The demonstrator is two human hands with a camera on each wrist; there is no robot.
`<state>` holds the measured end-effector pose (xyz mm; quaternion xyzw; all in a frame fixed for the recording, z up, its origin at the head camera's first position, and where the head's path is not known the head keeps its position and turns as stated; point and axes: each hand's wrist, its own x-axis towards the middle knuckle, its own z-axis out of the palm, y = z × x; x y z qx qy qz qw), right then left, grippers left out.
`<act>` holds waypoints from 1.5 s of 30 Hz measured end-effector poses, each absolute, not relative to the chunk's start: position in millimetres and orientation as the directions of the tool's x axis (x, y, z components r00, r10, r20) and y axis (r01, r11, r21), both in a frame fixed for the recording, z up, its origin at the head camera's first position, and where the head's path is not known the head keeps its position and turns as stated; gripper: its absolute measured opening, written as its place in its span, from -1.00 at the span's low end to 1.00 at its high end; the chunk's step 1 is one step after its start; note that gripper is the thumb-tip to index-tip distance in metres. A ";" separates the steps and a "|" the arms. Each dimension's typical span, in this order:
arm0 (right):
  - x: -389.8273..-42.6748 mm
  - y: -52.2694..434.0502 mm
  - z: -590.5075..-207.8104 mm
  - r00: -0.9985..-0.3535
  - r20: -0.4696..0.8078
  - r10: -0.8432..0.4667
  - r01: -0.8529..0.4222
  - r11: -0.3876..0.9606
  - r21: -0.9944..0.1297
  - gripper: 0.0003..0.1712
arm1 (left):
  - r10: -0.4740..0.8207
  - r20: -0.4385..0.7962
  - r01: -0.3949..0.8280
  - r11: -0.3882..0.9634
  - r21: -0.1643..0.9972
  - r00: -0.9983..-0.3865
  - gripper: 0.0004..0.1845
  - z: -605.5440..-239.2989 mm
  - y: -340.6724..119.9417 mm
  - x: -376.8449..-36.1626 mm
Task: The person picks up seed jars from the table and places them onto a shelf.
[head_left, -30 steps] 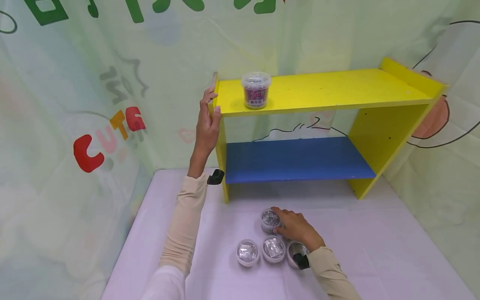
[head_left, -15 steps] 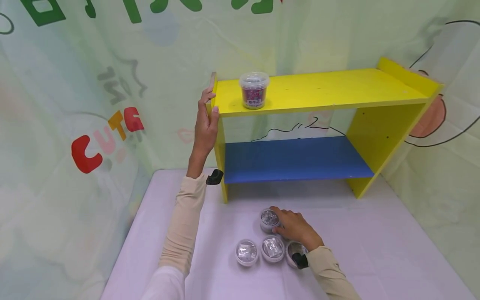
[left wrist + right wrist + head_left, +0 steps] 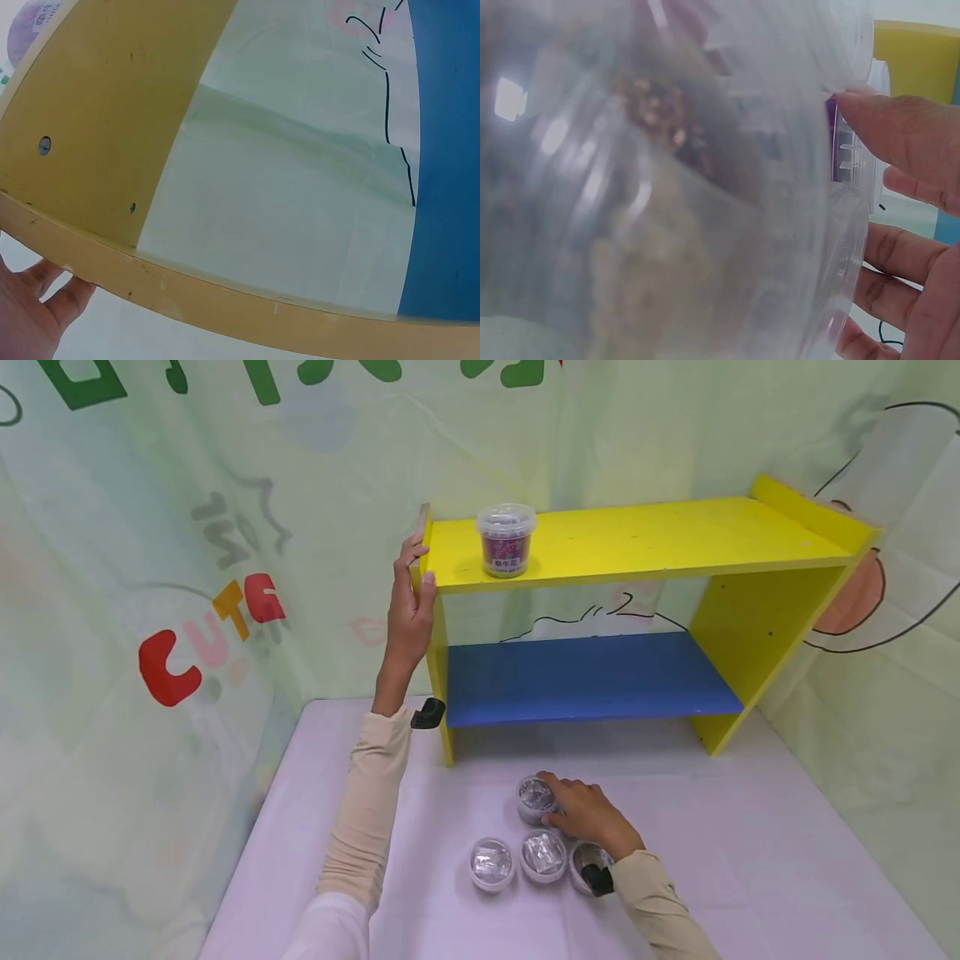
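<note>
"In the head view, what is the left hand (image 3: 410, 610) doing?"
"It grips the upper left side of a yellow painted shelf unit (image 3: 645, 539) with a blue lower board (image 3: 592, 681)."
"And the right hand (image 3: 592, 818)?"
"Thumb and fingers are clamped on a small, round clear-plastic tub with silvery wrapping (image 3: 536, 799), on the pale lilac cloth (image 3: 420, 860) in front of the unit. Three similar round tubs (image 3: 492, 864) sit nearer the person, one partly beneath the wrist. A clear lidded tub with a purple label (image 3: 506, 552) stands on the yellow top, near its left end."
"The left wrist view?"
"Fingertips meet the unit's yellow edge; screw heads (image 3: 45, 145) dot a yellow board."
"The right wrist?"
"A blurred clear tub fills the foreground. Beyond it, the thumb touches a purple-marked side; part of the grip is hidden."
</note>
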<state>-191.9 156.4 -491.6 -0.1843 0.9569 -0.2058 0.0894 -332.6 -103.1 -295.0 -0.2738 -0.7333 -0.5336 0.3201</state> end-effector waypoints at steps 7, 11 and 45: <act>-193.3 154.4 -496.1 -0.918 -0.085 -0.387 -0.317 0.846 -0.429 -0.22 | 0.066 0.749 0.737 0.255 0.626 -0.659 -0.62 -277.5 -102.0 -305.3; -192.8 154.1 -496.9 -0.918 -0.083 -0.387 -0.313 0.837 -0.448 -0.22 | 0.067 0.747 0.736 0.252 0.629 -0.661 -0.63 -275.6 -102.7 -299.6; -197.0 152.9 -499.3 -0.932 -0.129 -0.340 -0.254 0.863 -0.437 -0.17 | 0.065 0.762 0.747 0.268 0.608 -0.644 -0.60 -297.2 -104.0 -335.2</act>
